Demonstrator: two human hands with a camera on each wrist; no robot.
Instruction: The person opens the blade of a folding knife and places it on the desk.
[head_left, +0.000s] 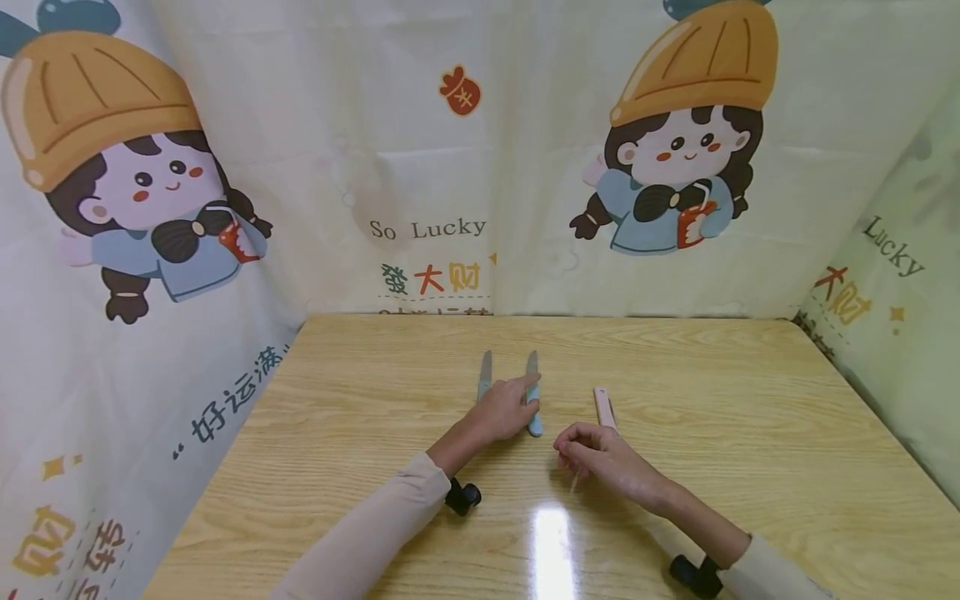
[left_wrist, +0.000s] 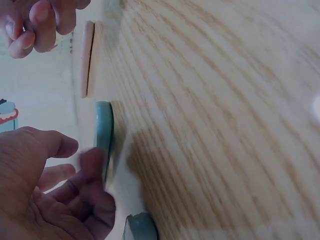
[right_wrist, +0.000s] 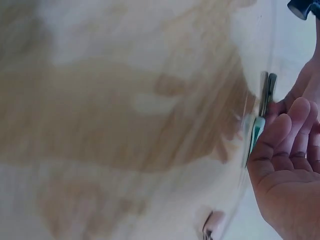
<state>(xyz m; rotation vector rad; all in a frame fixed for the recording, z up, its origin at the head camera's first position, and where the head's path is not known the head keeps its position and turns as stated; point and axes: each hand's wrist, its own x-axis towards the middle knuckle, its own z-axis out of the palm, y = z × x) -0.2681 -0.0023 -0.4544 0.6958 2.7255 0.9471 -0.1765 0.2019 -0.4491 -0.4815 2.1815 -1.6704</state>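
One knife (head_left: 533, 392), pale-blue handle (head_left: 535, 427), slim grey blade (head_left: 532, 363)

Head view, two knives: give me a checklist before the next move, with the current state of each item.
1. Left knife and right knife lying apart on the table: ok.
2. Both blades pointing away from the person: ok.
3. Left hand well clear of the right knife's blade: not ok; a fingertip is at or very near the blade's base.
4. Left hand's grip on that knife settled: cannot tell; fingers overlap the handle, but the closure is unclear.
5. Right hand free: ok; no held object shows in its loosely curved fingers.
6. Pink item fully visible in the head view: not ok; the right hand covers its near end.
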